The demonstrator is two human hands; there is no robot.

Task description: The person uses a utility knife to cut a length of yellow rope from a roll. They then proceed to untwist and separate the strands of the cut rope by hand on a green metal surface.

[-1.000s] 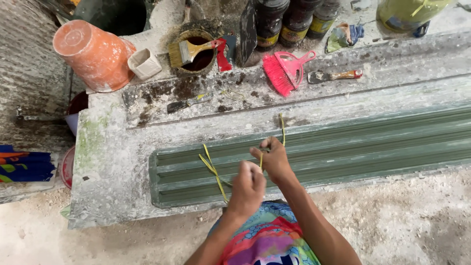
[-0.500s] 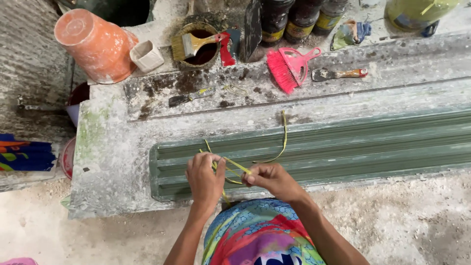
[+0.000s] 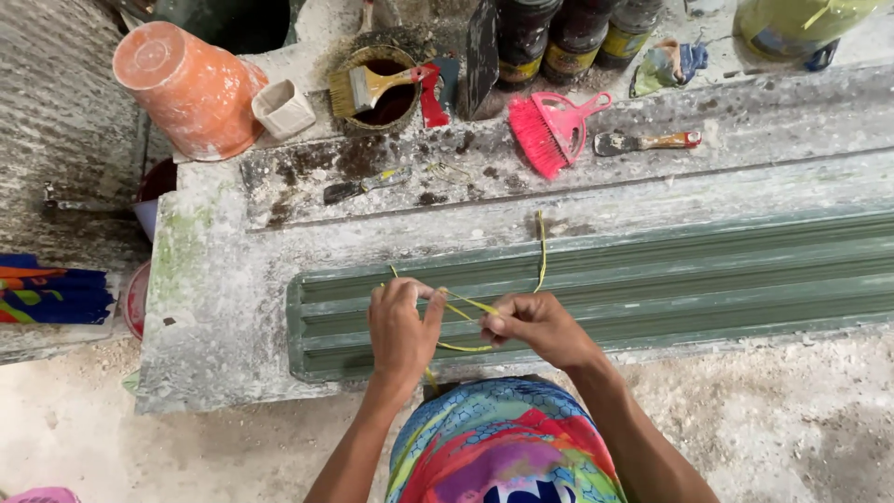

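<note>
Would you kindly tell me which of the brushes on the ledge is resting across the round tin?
The wide paintbrush with pale bristles and a red handle tip; the pink brush lies flat on the ledge.

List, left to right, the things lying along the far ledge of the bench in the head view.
Upturned orange plastic bucket → small cream square cup → wide yellow-bristled paintbrush with red handle resting across a round tin → pink plastic hand brush → small scraper with wooden handle.

your slab (image 3: 223, 279) looks like rough, matt concrete; its green ribbed panel (image 3: 652, 279) painted, dull; the orange pot (image 3: 186, 88) matt clay; the pink brush (image 3: 549, 130) glossy plastic.
</note>
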